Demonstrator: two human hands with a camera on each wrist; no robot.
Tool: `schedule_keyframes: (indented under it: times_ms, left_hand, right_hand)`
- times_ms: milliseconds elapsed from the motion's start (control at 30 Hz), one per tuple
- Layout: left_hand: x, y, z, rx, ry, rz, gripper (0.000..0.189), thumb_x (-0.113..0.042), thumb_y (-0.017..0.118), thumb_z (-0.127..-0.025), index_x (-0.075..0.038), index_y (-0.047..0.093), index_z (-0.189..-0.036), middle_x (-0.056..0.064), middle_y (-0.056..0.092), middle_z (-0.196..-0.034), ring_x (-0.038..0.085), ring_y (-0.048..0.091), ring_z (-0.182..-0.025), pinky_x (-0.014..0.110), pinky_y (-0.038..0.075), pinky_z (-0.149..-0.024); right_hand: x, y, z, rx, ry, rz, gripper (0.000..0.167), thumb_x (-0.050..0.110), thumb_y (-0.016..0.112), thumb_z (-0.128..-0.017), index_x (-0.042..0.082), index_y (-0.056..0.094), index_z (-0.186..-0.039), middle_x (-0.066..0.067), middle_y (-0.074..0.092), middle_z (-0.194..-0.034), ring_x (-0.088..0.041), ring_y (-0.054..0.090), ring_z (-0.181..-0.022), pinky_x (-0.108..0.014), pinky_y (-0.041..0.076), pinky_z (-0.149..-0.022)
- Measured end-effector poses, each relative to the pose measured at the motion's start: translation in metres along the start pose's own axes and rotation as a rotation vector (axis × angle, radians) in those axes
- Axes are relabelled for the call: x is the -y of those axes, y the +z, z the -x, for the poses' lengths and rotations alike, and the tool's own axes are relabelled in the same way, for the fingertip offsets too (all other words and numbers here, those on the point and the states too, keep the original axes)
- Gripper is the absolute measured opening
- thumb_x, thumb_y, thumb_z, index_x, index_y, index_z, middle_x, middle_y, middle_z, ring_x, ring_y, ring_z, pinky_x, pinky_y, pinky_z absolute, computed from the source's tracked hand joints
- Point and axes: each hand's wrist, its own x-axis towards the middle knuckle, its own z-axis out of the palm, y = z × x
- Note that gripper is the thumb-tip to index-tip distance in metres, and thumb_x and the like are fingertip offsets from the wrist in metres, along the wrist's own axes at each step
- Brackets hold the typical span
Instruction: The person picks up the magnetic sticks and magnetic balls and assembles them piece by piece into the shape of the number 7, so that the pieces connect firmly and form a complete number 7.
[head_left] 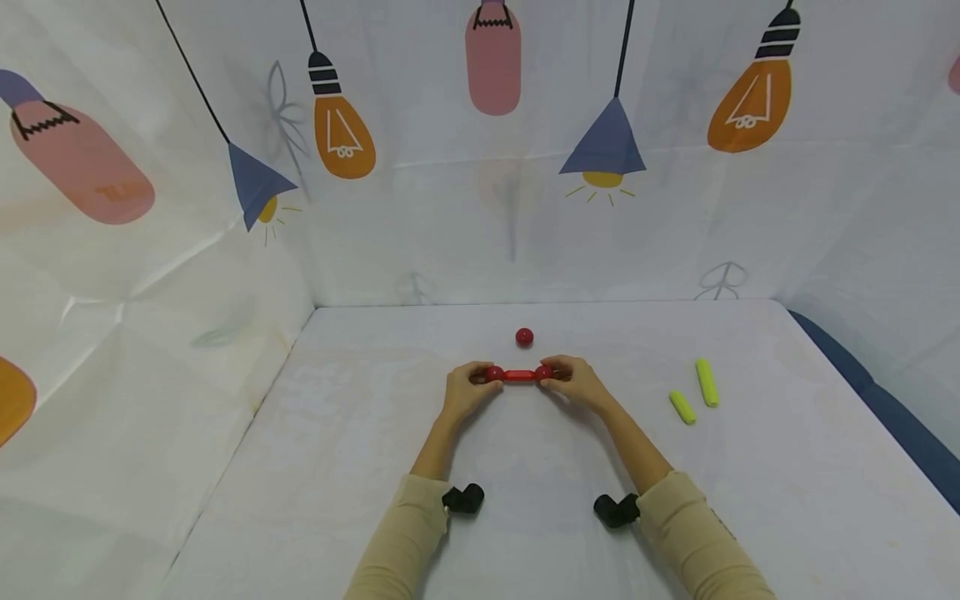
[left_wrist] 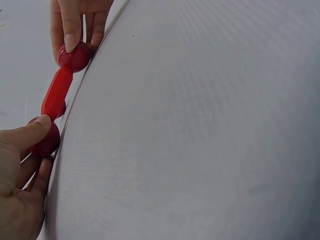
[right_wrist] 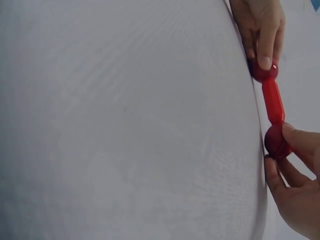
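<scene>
Between both hands lies a red rod (head_left: 519, 376) with a red ball at each end. My left hand (head_left: 467, 390) pinches the left ball (head_left: 494, 373) between thumb and fingers. At the other end, the right ball (head_left: 543, 372) is pinched by my right hand (head_left: 576, 383). In the left wrist view the rod (left_wrist: 57, 92) meets both balls, and so does the rod (right_wrist: 273, 101) in the right wrist view. A separate red ball (head_left: 524, 337) sits on the table just beyond the rod. How far the rod goes into each ball is hidden.
Two yellow-green sticks, a longer one (head_left: 707, 383) and a shorter one (head_left: 682, 407), lie on the white table (head_left: 360, 433) to the right of my right hand. White sheets printed with lamps (head_left: 427, 225) hang behind the table and at its sides.
</scene>
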Motion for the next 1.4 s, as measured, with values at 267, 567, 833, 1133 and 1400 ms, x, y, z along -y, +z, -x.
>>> schedule_keyframes:
  times_ms: [267, 567, 833, 1133, 1400]
  left_hand:
    - [0.001, 0.000, 0.000, -0.003, -0.019, -0.010, 0.038, -0.008, 0.077, -0.076, 0.005, 0.066, -0.110, 0.019, 0.068, -0.100, 0.028, 0.065, -0.088, 0.031, 0.054, -0.079]
    - [0.003, 0.002, -0.001, -0.005, -0.018, 0.007, 0.038, -0.006, 0.077, -0.076, 0.005, 0.066, -0.110, 0.020, 0.068, -0.101, 0.028, 0.066, -0.089, 0.032, 0.054, -0.081]
    - [0.002, 0.001, 0.000, -0.014, -0.017, 0.027, 0.037, -0.004, 0.077, -0.075, 0.005, 0.066, -0.109, 0.020, 0.068, -0.101, 0.030, 0.066, -0.090, 0.036, 0.054, -0.082]
    - [0.002, 0.001, -0.001, -0.011, -0.007, 0.006, 0.037, -0.007, 0.077, -0.076, 0.004, 0.066, -0.110, 0.019, 0.068, -0.101, 0.028, 0.065, -0.090, 0.033, 0.054, -0.081]
    - [0.003, 0.001, 0.000, -0.010, -0.008, 0.008, 0.038, -0.007, 0.077, -0.076, 0.005, 0.066, -0.110, 0.019, 0.068, -0.100, 0.029, 0.065, -0.089, 0.034, 0.054, -0.081]
  right_hand:
    - [0.000, 0.002, 0.004, -0.046, 0.022, 0.003, 0.041, 0.012, 0.065, -0.087, -0.003, 0.056, -0.124, -0.021, 0.060, -0.119, -0.034, 0.057, -0.106, -0.045, 0.048, -0.092]
    - [-0.002, -0.003, 0.008, -0.070, -0.035, 0.020, 0.041, 0.011, 0.067, -0.085, -0.008, 0.057, -0.120, -0.024, 0.061, -0.115, -0.034, 0.060, -0.102, -0.044, 0.049, -0.090]
    - [-0.004, -0.021, 0.022, -0.093, -0.074, 0.071, 0.039, 0.010, 0.066, -0.086, -0.009, 0.057, -0.119, -0.025, 0.063, -0.109, -0.035, 0.062, -0.098, -0.044, 0.051, -0.085]
    - [-0.015, -0.044, 0.045, -0.154, -0.045, 0.107, 0.038, 0.010, 0.065, -0.088, -0.010, 0.057, -0.119, -0.023, 0.064, -0.107, -0.034, 0.063, -0.094, -0.043, 0.052, -0.082]
    - [-0.023, -0.062, 0.075, -0.225, -0.046, 0.158, 0.037, 0.010, 0.066, -0.087, -0.011, 0.058, -0.116, -0.023, 0.066, -0.100, -0.033, 0.064, -0.089, -0.029, 0.053, -0.074]
